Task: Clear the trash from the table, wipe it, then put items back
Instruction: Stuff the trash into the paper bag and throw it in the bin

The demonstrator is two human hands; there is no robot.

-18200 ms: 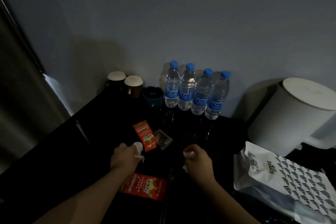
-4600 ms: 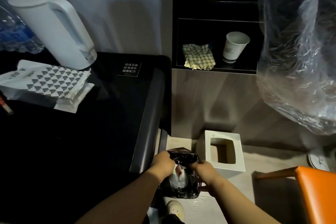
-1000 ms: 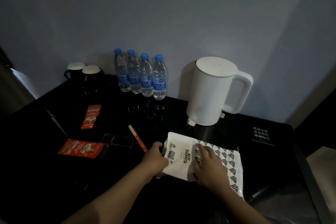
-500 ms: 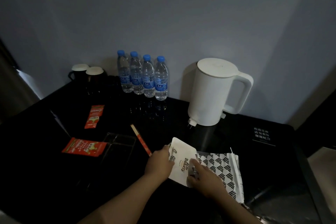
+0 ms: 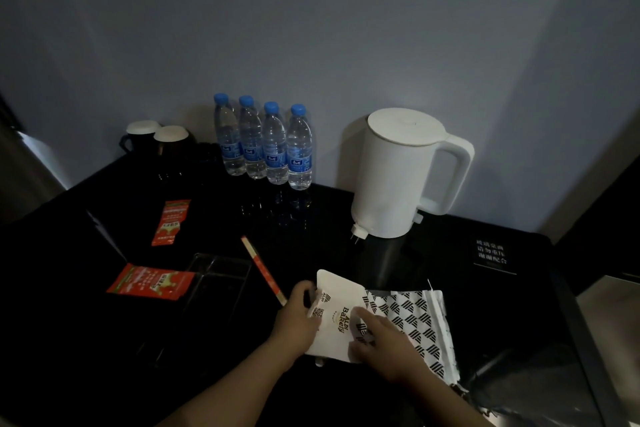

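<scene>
A white bakery bag (image 5: pixel 408 315) with a black pattern lies near the front of the black table (image 5: pixel 86 340). Its left end is folded up. My left hand (image 5: pixel 294 319) grips that raised left edge. My right hand (image 5: pixel 384 343) lies on the bag's middle with fingers spread and pressing down. Left of the bag lie a red-and-white chopstick sleeve (image 5: pixel 264 270) and two red packets, one near the front (image 5: pixel 150 282) and one farther back (image 5: pixel 171 222).
A white kettle (image 5: pixel 398 173) stands behind the bag. Several water bottles (image 5: pixel 265 142) and two dark mugs (image 5: pixel 156 139) line the wall. A clear tray (image 5: pixel 218 279) sits by the chopstick sleeve. A black sign (image 5: pixel 493 255) lies at right; the table edge (image 5: pixel 571 305) drops off there.
Over the last second both hands have folded the bag's left end up and over. Earlier I put scraps in a black trash bag on the floor.
</scene>
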